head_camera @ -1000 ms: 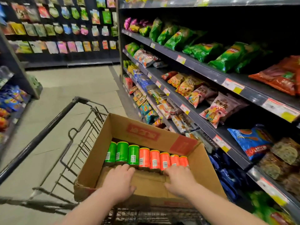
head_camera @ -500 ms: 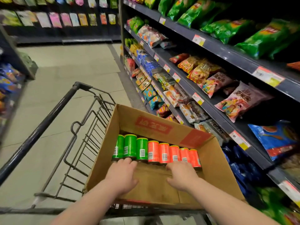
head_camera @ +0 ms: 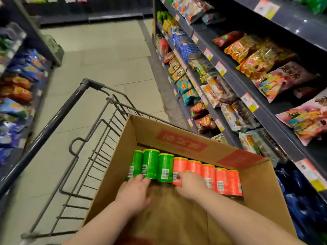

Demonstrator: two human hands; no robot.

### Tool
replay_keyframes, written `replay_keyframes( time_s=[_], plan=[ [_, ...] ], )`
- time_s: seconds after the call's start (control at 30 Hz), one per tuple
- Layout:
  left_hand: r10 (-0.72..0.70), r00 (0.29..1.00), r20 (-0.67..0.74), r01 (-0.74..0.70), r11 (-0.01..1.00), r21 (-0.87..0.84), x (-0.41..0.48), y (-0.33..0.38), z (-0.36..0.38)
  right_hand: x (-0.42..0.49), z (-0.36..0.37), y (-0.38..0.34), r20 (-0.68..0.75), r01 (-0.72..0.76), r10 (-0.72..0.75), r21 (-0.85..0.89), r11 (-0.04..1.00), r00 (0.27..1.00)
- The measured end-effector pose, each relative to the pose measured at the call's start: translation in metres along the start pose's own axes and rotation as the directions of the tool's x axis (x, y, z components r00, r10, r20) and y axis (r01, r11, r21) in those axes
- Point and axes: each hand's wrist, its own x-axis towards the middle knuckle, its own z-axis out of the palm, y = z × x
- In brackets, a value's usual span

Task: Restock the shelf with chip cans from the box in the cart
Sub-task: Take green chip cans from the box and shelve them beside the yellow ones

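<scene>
Store aisle, lower centre of frame: cardboard box (head_camera: 178, 138) sat in wire cart (head_camera: 53, 124). Chip cans lay on their sides in a row by box's far wall, three green cans (head_camera: 150, 163) at left, five orange cans (head_camera: 224, 181) at right. My left hand (head_camera: 134, 190): fingers near straight, tips touching green cans' near ends, holding nothing. My right hand (head_camera: 192, 185): fingers bent over leftmost orange cans; could not tell whether gripping. Snack shelf (head_camera: 247, 89) at right of frame.
</scene>
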Motion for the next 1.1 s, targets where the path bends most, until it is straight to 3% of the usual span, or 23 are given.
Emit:
replay_keyframes(
  time_s=[0.27, 0.47, 0.77, 1.1],
  plan=[
    [-0.168, 0.986, 0.014, 0.168, 0.977, -0.135, 0.035, -0.006, 0.009, 0.074, 0.010, -0.006, 0.047, -0.057, 0.047, 0.233, 0.971, 0.998],
    [-0.226, 0.974, -0.001, 0.219, 0.943, -0.250, 0.050, -0.006, 0.016, 0.108, 0.023, -0.015, 0.066, -0.215, 0.207, 0.430, 0.877, 0.976],
    [-0.291, 0.956, -0.044, 0.259, 0.903, -0.342, 0.052, -0.010, 0.028, 0.111, 0.034, -0.026, -0.024, -0.269, 0.314, 0.455, 0.849, 0.949],
    [-0.298, 0.952, -0.065, 0.265, 0.913, -0.309, 0.053, -0.006, 0.029, 0.094, 0.048, -0.027, 0.043, -0.288, 0.317, 0.544, 0.788, 0.947]
  ],
)
